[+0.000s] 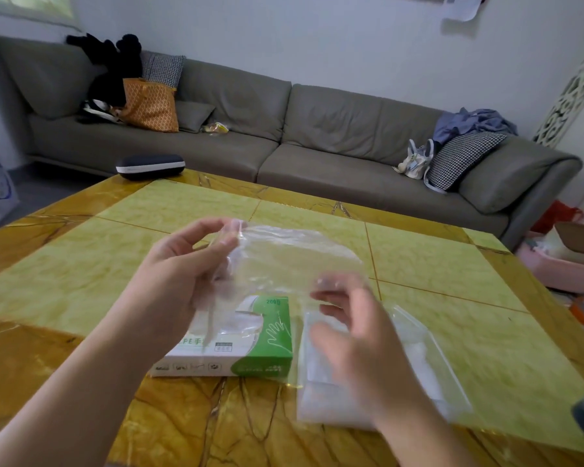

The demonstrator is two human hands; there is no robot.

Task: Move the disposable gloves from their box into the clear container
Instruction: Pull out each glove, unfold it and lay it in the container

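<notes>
Both forearms reach in from the bottom edge, and between them I hold a clear glove point(284, 254) spread in the air above the bench point(452, 332). My left hand point(179, 278) pinches its upper left corner, the fingers point(216, 244) curled onto the film. My right hand point(354, 328) is blurred; its fingers point(331, 291) are bent at the glove's lower right edge, but I cannot tell whether they grip it. Under the glove sits the green and white glove box point(250, 348), lying flat. Just beside the box, on its right, lies the clear container point(418, 365), a flat transparent pouch partly hidden by my right hand. A dark case point(150, 166) rests at the bench's far corner, before a grey sofa point(284, 129).
</notes>
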